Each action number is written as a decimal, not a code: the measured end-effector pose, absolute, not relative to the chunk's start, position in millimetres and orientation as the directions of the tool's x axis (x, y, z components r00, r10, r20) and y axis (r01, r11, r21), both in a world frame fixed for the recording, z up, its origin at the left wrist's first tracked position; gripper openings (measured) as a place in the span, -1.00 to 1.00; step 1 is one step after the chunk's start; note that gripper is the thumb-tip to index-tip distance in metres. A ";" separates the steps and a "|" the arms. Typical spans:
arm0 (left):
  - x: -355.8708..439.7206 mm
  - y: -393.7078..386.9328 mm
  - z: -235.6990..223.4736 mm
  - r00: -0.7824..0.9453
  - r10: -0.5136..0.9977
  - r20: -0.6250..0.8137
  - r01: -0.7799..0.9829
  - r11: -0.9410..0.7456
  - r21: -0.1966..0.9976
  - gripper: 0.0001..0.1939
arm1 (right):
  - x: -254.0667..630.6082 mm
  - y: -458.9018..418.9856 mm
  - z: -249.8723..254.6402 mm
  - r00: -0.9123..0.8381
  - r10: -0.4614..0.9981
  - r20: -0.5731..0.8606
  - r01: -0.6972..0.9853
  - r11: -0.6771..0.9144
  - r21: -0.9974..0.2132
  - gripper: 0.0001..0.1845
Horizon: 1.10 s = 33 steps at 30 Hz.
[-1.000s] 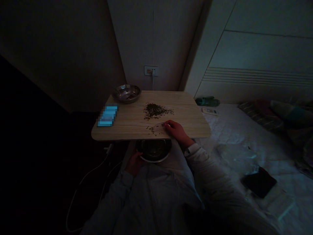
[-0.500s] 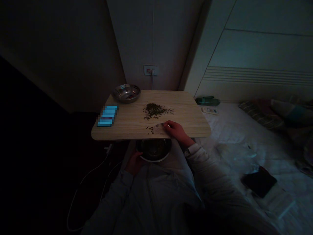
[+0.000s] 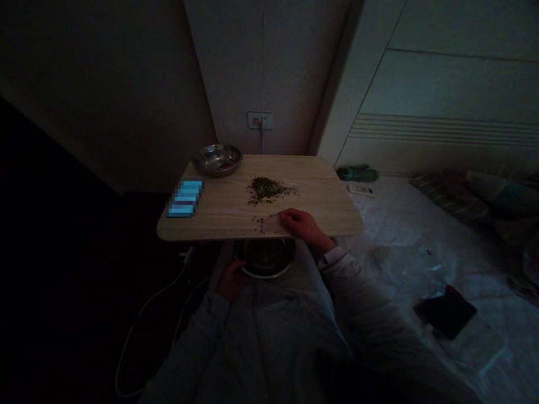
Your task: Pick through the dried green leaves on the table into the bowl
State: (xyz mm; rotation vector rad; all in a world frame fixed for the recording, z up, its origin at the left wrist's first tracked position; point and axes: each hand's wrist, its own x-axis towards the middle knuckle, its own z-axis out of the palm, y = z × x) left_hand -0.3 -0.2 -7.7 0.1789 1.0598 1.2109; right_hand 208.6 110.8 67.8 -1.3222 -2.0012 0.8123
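Observation:
My left hand (image 3: 231, 280) holds the rim of a metal bowl (image 3: 269, 275) in my lap, under the table's front edge. Its thumb lies over the rim. My right hand (image 3: 302, 225) rests at the front of the wooden table (image 3: 332, 207) with its fingers curled closed. Whether anything is pinched in them is hidden. Left of these fingertips lie a few small dark grains (image 3: 258, 222), beside a faint pale patch that I cannot make out. Behind them spreads a larger pile of dark green, bean-like grains (image 3: 264, 189).
A steel bowl (image 3: 217, 161) stands at the table's back left, with a lit, blurred phone (image 3: 186, 198) in front of it. On the bed to the right lie a green bottle (image 3: 358, 173), a remote control (image 3: 362, 191) and a dark cloth-like item (image 3: 447, 312). A white cable (image 3: 143, 311) runs along the floor.
The few grains beside my right fingertips have shifted slightly. My right hand has hardly moved, and my left hand stays on the bowl.

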 end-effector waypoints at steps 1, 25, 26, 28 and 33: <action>-0.6 -0.2 -8.1 -0.035 0.822 -0.569 -0.672 0.402 0.622 -0.64 | 208.7 110.7 68.1 -0.329 0.933 0.144 0.565 0.317 -0.762 -0.74; -0.4 -0.8 -6.3 -0.046 0.838 -0.543 -0.648 0.389 0.655 -0.55 | 210.1 108.4 72.5 -0.451 0.889 0.078 0.458 0.305 -0.835 -0.68; -0.6 -0.6 -7.0 -0.057 0.835 -0.548 -0.646 0.387 0.657 -0.56 | 210.6 108.3 72.8 -0.459 0.886 0.067 0.438 0.292 -0.851 -0.66; -0.8 -0.4 -7.9 -0.064 0.831 -0.553 -0.646 0.388 0.658 -0.58 | 211.3 109.3 72.5 -0.443 0.894 0.066 0.387 0.257 -0.886 -0.66; -0.1 0.1 -6.9 -0.043 0.829 -0.558 -0.659 0.396 0.639 -0.62 | 208.5 116.9 66.3 -0.305 0.945 0.116 0.327 0.218 -0.919 -0.68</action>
